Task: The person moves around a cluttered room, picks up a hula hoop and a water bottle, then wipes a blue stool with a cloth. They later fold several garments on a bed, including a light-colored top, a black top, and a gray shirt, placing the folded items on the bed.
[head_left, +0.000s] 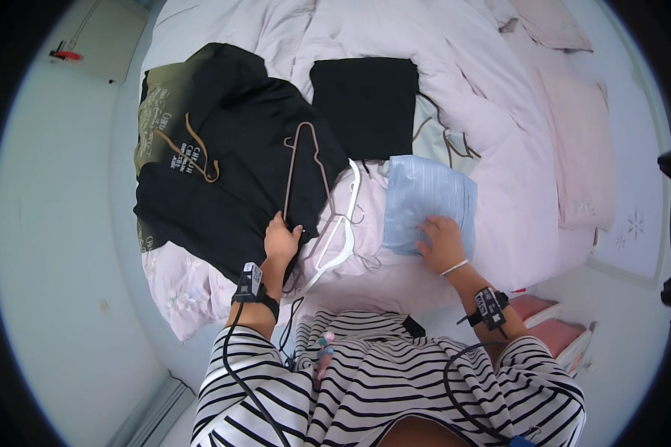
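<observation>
My left hand (282,238) is closed around the long bar of a mauve clothes hanger (288,179), at the edge of a black hooded garment (238,171). Its fingertips also lie against the black cloth. My right hand (441,242) lies on a folded light blue garment (429,197), fingers apart and pressing lightly on its surface. Between the two hands a white hanger (348,242) partly overlaps the mauve one. A tan hanger (205,167) rests on top of the black garment, away from both hands.
A folded black garment (365,104) lies beyond the blue one. Pale cloth with dark cords (436,134) shows beside it. Pink bedding (492,149) covers the bed, with a pink pillow (578,156) at the right. Pink-topped boxes (559,335) stand by the bed, lower right.
</observation>
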Demonstrator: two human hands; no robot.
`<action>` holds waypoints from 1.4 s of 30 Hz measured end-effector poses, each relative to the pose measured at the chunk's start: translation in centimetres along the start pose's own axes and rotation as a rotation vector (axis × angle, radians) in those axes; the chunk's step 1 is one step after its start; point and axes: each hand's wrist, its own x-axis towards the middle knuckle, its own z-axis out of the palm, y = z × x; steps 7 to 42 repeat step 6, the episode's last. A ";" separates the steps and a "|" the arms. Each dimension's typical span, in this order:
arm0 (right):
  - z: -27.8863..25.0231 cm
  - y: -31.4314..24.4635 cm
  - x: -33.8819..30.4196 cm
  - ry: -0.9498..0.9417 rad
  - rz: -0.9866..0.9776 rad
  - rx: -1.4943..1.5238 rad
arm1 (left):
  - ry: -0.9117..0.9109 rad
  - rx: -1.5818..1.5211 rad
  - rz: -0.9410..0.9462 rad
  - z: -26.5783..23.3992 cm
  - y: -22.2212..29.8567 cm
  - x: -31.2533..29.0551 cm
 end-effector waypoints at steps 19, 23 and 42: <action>2.4 -4.2 8.3 -0.473 0.462 1.051 | -0.060 -0.714 0.087 0.1 2.8 -1.4; 2.4 -4.2 8.3 -0.473 0.462 1.051 | -0.060 -0.714 0.087 0.1 2.8 -1.4; 2.4 -4.2 8.3 -0.473 0.462 1.051 | -0.060 -0.714 0.087 0.1 2.8 -1.4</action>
